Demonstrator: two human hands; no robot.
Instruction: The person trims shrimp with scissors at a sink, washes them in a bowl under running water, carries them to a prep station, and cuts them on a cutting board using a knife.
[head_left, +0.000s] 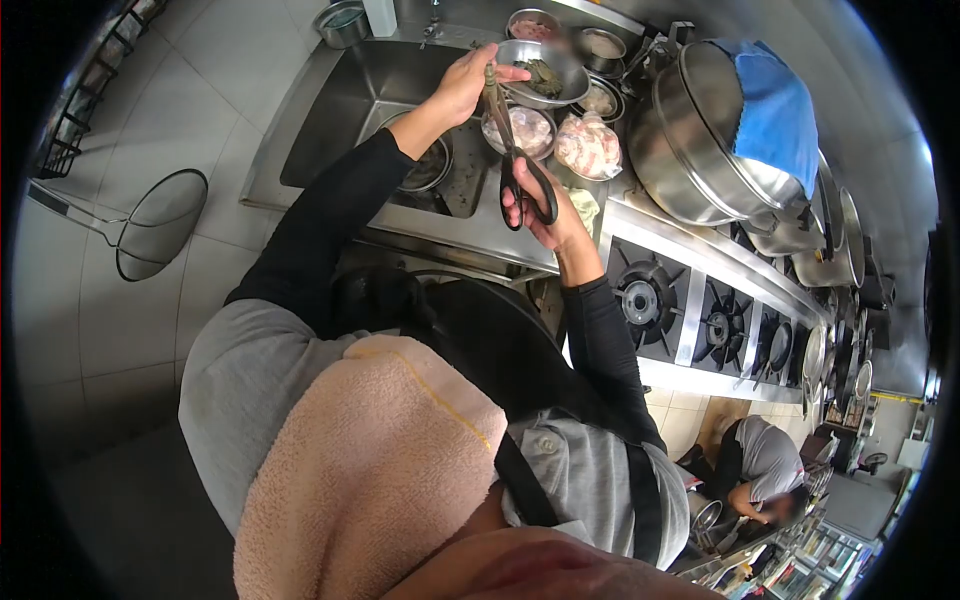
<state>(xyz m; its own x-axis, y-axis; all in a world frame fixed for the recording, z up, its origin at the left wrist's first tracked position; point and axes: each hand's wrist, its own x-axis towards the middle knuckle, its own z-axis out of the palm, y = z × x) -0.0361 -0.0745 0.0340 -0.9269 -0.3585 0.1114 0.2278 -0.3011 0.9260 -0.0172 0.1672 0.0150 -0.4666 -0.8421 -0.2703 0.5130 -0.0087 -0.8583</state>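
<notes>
there is one pair of scissors (512,150), held up near the bowls, with long metal blades and two black loop handles. the right hand (545,205) grips it, with fingers in the loops. the left hand (460,88) seems to pinch one small piece (490,78) at the blade tips; it is thin and greenish-brown, but too small for me to tell what it is.

just beside the tips is one wide bowl (573,72), round, smooth and shiny, with a dark green lumpy pile (543,78) in it. four more round bowls (606,66) stand around it. one has pink bits (530,28) in it. near them is one crinkly see-through bag (588,147), fat with pinkish-white lumps.

to the left is one metal sink (345,100), shaped like a box, with one round pan (449,165) inside. to the right is one huge round steel pot (685,150) with one soft blue cloth (775,115) over it. next come three black burners (645,300) in a row.

farther out are one round mesh strainer (160,225), one fuzzy pink towel (370,440) on the person's shoulder, and one other person (765,455), bending down.
</notes>
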